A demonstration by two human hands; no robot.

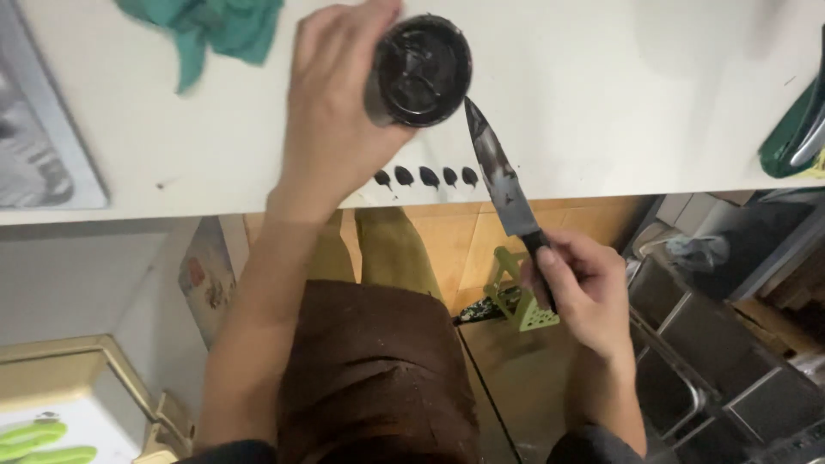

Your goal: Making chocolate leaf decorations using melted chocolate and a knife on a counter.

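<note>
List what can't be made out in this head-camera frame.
- Dark jar: its side is covered by the left hand; contents unreadable in the dark interior.
- Knife: handle hidden inside the right hand.
- Teal cloth: cut off by the top edge.
- Green object: cut off at the right edge, unidentifiable.

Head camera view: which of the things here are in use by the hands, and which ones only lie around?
In use:
- dark round container, gripped by the left hand
- knife, held by the right hand, tip near the container
- row of dark dabs at the edge of the white counter

Lying about:
- teal cloth
- green object, far right
- green stand on the floor
</note>
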